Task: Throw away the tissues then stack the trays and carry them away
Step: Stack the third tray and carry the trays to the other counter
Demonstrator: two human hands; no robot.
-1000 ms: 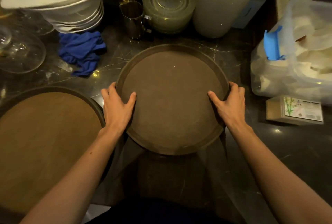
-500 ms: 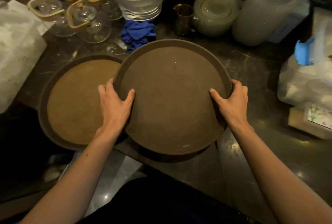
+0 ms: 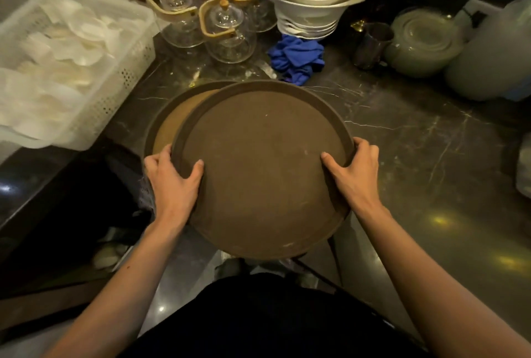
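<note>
I hold a round dark brown tray [image 3: 258, 162] by its rim with both hands. My left hand [image 3: 172, 182] grips the left edge, thumb on the tray's inner face. My right hand [image 3: 353, 176] grips the right edge the same way. This tray covers most of a second round tray [image 3: 169, 124] with a lighter brown face, which lies on the dark marble counter; only its left crescent shows. The held tray's near edge juts past the counter's front edge. No tissues lie on either tray.
A white perforated basket [image 3: 123, 70] of white paper pieces sits at the left. Behind the trays stand several glass teapots [image 3: 227, 30], stacked white bowls [image 3: 310, 12], a blue cloth [image 3: 296, 58], a metal cup [image 3: 370, 44], stacked glass plates [image 3: 422, 41] and a frosted jug [image 3: 494, 53].
Both hands have carried the dark tray leftward over the lighter tray; it overlapped only the right edge half a second ago and now covers most of it.
</note>
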